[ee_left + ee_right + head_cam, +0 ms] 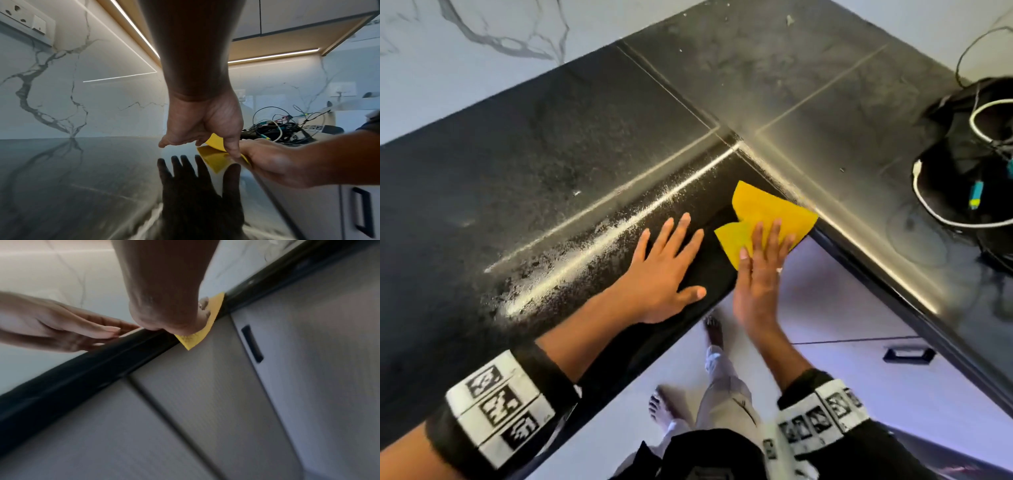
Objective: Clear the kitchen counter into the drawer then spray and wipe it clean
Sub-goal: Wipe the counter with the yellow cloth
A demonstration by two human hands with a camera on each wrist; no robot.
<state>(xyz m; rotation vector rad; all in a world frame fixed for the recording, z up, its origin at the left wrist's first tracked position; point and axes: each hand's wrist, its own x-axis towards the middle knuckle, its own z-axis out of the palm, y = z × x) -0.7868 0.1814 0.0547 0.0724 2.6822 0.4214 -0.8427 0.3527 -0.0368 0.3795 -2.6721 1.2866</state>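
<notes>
A yellow cloth (760, 205) lies on the black counter (551, 164) at the inner corner of its L shape, partly over the front edge. My right hand (760, 274) presses flat on the cloth with straight fingers. Just to its left, my left hand (667, 267) rests palm-down on the counter, fingers spread and holding nothing. Wet spray streaks (585, 246) glisten along the counter to the left of my hands. In the left wrist view the cloth (216, 160) shows under my right hand (273, 162). The right wrist view shows the cloth (207, 331) hanging over the counter edge.
A tangle of black and white cables (969, 164) lies on the right leg of the counter. Grey cabinet fronts with a dark recessed handle (907, 354) sit below the edge. A marble wall (465, 51) backs the counter. My legs and feet stand below.
</notes>
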